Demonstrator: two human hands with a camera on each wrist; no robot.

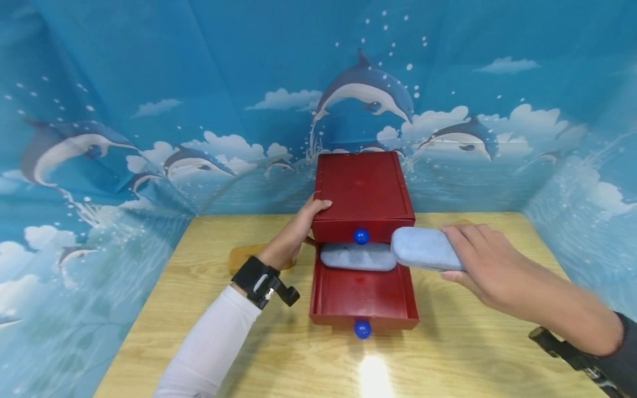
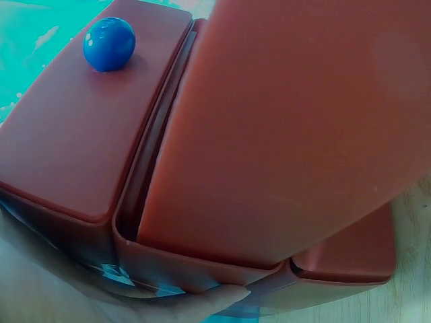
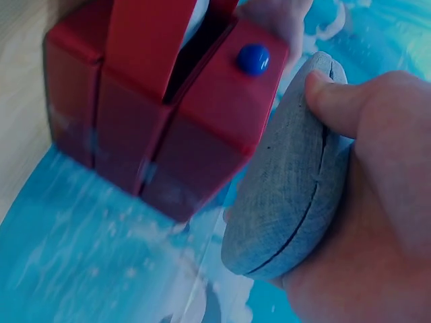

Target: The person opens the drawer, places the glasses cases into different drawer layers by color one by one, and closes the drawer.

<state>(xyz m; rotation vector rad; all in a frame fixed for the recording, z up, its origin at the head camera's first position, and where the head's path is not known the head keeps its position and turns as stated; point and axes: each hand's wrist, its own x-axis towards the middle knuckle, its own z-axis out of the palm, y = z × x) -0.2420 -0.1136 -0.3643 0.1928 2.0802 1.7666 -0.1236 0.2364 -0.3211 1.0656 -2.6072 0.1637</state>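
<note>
My right hand (image 1: 485, 260) grips a light blue-grey fabric glasses case (image 1: 425, 249), its thumb along the seam side in the right wrist view. The case's far end is in the air beside the right front of a red drawer cabinet (image 1: 363, 188). The lower drawer (image 1: 365, 296) is pulled out. A second blue-grey glasses case (image 1: 355, 258) lies across the back of that drawer, partly under the cabinet's upper front. My left hand (image 1: 311, 213) rests on the cabinet's left side, thumb over the top edge; in the left wrist view a finger (image 2: 225, 296) lies straight along the side.
Blue knobs (image 1: 361, 236) sit on the drawer fronts. A yellow-brown wooden object (image 1: 244, 258) lies on the table (image 1: 278, 354) left of the cabinet, partly behind my left forearm. A dolphin-printed cloth (image 1: 249, 110) encloses the back and sides.
</note>
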